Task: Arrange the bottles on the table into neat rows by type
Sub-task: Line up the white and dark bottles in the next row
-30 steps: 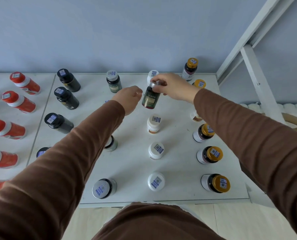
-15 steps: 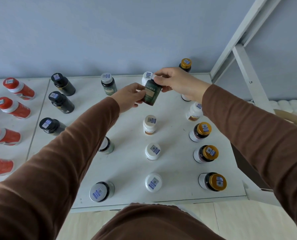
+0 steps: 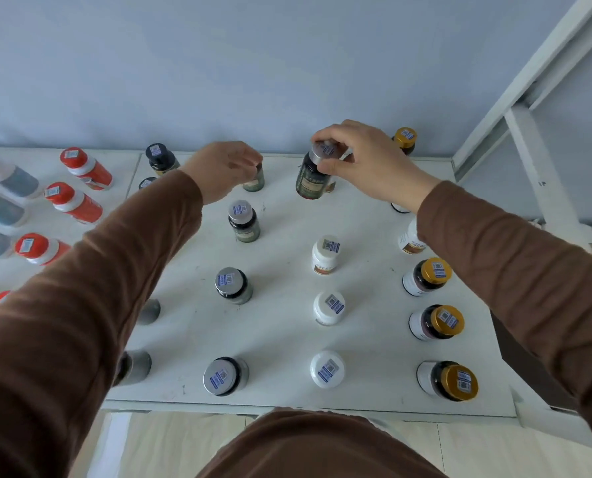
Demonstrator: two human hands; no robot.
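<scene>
My right hand (image 3: 363, 163) pinches the silver cap of a dark green bottle (image 3: 308, 182) and holds it upright near the back of the white table (image 3: 280, 339). To its left, my left hand (image 3: 218, 170) has its fingers curled over the top of another green bottle (image 3: 254, 181), hiding that cap. In front of that bottle stand three silver-capped bottles (image 3: 241, 224) in a line. White-capped bottles (image 3: 329, 307) form the middle line and gold-capped bottles (image 3: 437, 320) the right one.
Red bottles (image 3: 73, 201) and blue-grey bottles (image 3: 8, 177) lie on the left table section. A black-capped bottle (image 3: 160, 158) stands at the back, and my left sleeve hides others. A white metal frame (image 3: 529, 132) rises at the right. The wall is close behind.
The dark green bottle was tilted between both hands; now my right hand holds it upright by the cap. My left hand has left it and settled on the back green bottle.
</scene>
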